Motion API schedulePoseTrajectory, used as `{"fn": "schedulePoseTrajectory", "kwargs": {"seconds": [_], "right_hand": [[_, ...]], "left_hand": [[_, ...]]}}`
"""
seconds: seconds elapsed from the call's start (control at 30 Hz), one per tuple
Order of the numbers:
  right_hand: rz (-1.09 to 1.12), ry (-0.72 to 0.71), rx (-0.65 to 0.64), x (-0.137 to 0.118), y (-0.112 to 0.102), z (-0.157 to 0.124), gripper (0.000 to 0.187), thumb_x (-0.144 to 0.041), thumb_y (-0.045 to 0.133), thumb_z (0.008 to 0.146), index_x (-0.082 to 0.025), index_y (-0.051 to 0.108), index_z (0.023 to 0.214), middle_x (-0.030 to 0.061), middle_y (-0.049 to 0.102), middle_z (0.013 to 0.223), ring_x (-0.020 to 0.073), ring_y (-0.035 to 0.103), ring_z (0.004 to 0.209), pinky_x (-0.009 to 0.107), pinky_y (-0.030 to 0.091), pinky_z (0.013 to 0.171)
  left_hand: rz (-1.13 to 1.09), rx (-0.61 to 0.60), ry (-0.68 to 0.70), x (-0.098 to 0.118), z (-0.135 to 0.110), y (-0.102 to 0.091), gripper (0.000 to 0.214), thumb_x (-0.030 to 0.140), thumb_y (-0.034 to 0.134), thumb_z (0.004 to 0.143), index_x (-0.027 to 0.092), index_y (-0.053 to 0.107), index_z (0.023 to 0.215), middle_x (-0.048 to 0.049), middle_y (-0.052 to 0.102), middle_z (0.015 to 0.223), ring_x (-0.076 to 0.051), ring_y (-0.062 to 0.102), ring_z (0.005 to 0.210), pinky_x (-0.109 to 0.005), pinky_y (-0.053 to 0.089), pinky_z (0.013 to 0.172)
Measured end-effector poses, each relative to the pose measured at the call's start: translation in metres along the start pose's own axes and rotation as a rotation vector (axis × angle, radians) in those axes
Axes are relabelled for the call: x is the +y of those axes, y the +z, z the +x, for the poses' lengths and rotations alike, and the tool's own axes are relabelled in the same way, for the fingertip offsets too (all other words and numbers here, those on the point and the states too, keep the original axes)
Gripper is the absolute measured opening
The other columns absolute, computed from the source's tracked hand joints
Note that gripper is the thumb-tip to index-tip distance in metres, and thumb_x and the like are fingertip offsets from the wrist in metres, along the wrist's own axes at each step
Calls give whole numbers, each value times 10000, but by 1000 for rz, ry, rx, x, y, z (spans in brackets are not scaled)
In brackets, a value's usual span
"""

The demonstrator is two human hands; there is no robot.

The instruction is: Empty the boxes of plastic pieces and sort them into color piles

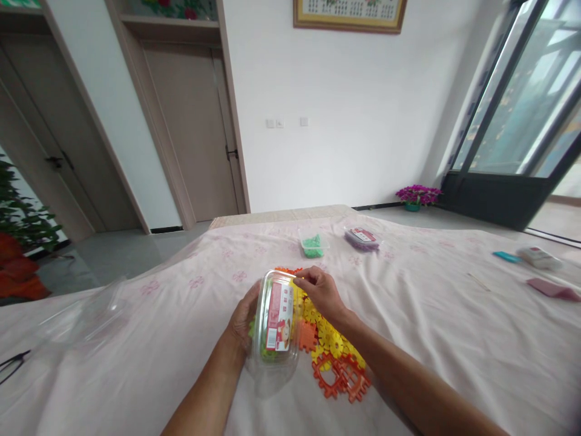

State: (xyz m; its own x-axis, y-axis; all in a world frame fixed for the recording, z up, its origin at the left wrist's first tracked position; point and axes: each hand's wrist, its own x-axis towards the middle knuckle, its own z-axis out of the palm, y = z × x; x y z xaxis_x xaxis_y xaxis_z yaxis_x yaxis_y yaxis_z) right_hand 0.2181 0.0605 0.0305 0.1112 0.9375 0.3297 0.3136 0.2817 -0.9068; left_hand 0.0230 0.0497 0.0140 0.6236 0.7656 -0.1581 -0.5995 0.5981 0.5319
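A clear plastic box point(290, 354) with a red-and-white label point(279, 315) on its lid is tilted up in front of me, with green pieces showing inside. My left hand point(246, 315) is wrapped round its left side. At the upper right corner of the lid, my right hand point(321, 292) pinches the rim between thumb and fingers. Yellow gear-shaped pieces point(334, 342) lie in a heap under my right forearm. Orange toothed pieces point(342, 375) lie at the near edge of that heap, and an orange square piece point(308, 335) sits beside the box.
Farther back stand an open tray of green pieces point(313, 245) and a lidded box of purple pieces point(362, 238). Clear empty containers point(91, 315) and black-handled glasses or scissors point(16, 363) lie left. A white packet point(539, 257), blue item point(506, 257) and pink cloth point(551, 289) lie right.
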Motion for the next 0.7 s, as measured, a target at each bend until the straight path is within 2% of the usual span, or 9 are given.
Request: {"fn": "schedulePoseTrajectory", "kwargs": {"seconds": [0.1,0.2,0.27,0.37,0.53,0.63,0.7], "right_hand": [[75,15,-104,-1,-3,-1,242,-413,641,807,-173,614,823,-9,576,717,130,520,656,246,406,579],[208,67,-313,-2,-6,1,331,-504,620,832,-185,536,810,-36,525,665,101,485,581,221,379,523],[251,73,-390,-1,-7,2,388,-555,633,818,-195,492,787,-61,475,599,84,433,510,209,335,472],[232,-4,-342,1,-7,0,414,-567,637,818,-207,443,752,-77,430,558,74,385,472,206,292,439],[156,-159,-145,-5,-14,-8,355,-507,608,868,-215,430,770,-67,444,587,81,415,497,208,320,458],[189,-141,-69,-10,-23,-7,355,-505,617,863,-224,420,773,-84,430,533,78,402,442,204,308,428],[243,-72,-66,-8,-29,-3,372,-521,636,842,-226,422,766,-90,436,502,77,395,405,201,294,401]], "left_hand": [[31,88,14,1,0,1,471,447,589,873,98,647,1183,-137,758,868,-296,725,819,-447,536,851],[50,85,10,1,2,0,443,443,595,870,100,659,1143,-130,754,828,-270,721,721,-441,549,816],[55,74,10,1,3,-1,425,431,600,870,104,660,1135,-131,754,842,-269,721,719,-441,551,812],[56,71,17,0,5,-2,417,421,603,872,120,653,1156,-137,756,893,-294,728,801,-452,549,829],[16,39,9,12,0,-6,423,433,570,891,108,658,1147,-141,759,905,-304,730,850,-463,549,852],[-24,74,107,22,-6,-11,378,415,574,892,132,667,1124,-120,761,915,-298,727,892,-462,552,864],[-35,112,193,24,-7,-13,346,390,587,886,152,667,1123,-104,762,924,-284,729,892,-451,556,866]]}}
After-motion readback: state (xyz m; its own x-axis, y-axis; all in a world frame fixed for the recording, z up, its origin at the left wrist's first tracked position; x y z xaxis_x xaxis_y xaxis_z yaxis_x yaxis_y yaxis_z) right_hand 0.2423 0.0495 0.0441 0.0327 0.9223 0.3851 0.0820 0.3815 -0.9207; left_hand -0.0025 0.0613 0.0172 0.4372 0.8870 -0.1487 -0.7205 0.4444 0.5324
